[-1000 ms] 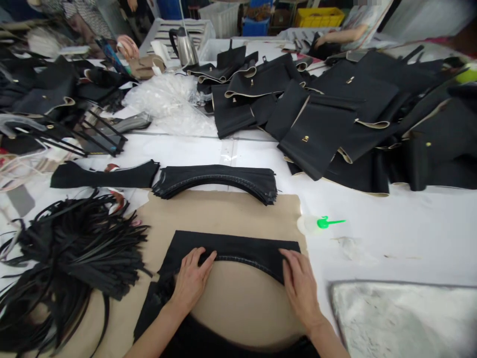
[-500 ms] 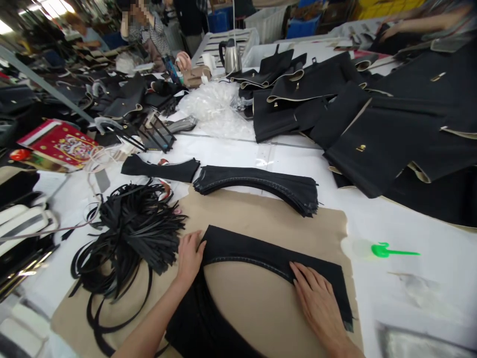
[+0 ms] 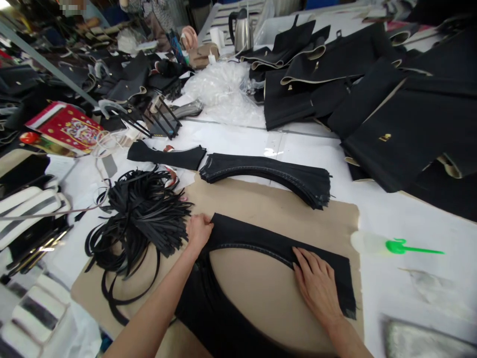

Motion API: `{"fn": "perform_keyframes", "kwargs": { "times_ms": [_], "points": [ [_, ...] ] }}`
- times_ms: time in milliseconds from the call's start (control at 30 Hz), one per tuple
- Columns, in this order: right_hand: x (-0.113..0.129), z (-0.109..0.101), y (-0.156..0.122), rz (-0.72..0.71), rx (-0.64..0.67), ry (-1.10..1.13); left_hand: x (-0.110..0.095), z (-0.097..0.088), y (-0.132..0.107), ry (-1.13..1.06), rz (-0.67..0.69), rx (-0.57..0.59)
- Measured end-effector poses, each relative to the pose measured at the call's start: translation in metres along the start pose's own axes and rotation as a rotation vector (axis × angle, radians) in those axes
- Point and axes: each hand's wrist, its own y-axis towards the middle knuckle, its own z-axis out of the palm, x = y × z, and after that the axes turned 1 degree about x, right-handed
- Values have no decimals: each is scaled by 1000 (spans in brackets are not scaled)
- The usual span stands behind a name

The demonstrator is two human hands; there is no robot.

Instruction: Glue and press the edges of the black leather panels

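A black curved fabric piece [image 3: 257, 240] with a stitched inner edge lies on a tan paper sheet [image 3: 276, 209]. My left hand [image 3: 198, 231] rests at the piece's left corner, fingers curled on its edge, beside a pile of black strips [image 3: 145, 214]. My right hand [image 3: 316, 283] lies flat on the right end of the piece, fingers stretched out and pressing it down.
A stack of curved black pieces [image 3: 272, 174] lies just beyond the tan sheet. A bottle with a green nozzle [image 3: 395, 245] lies to the right. Black bag panels [image 3: 391, 114] cover the far right, and clear plastic [image 3: 223, 89] and a kettle [image 3: 241, 31] stand further back.
My view has swung left. My left hand slid from the middle of the stitched edge to the piece's left corner and curled. My right hand stayed flat on the right end.
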Motion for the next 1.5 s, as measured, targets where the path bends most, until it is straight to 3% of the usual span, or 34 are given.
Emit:
{"fn": "perform_keyframes", "kwargs": {
  "times_ms": [300,467,833,1033,1267,1400,1500],
  "points": [
    [7,2,-4,44,-26,42,-7,4,-10,90,-35,40],
    [8,4,-4,56,-31,56,-8,7,-15,85,6,-12],
    [10,1,-5,84,-34,48,-8,13,-21,-6,83,31],
    [10,1,3,59,-44,30,-9,10,-7,-111,176,45],
    [17,3,37,21,-68,63,-10,4,21,-94,190,-48],
    [18,-1,51,-18,15,50,-16,0,11,-77,212,-200],
    [19,-7,53,-35,62,61,-26,9,-13,-58,483,-289]
  ]
}}
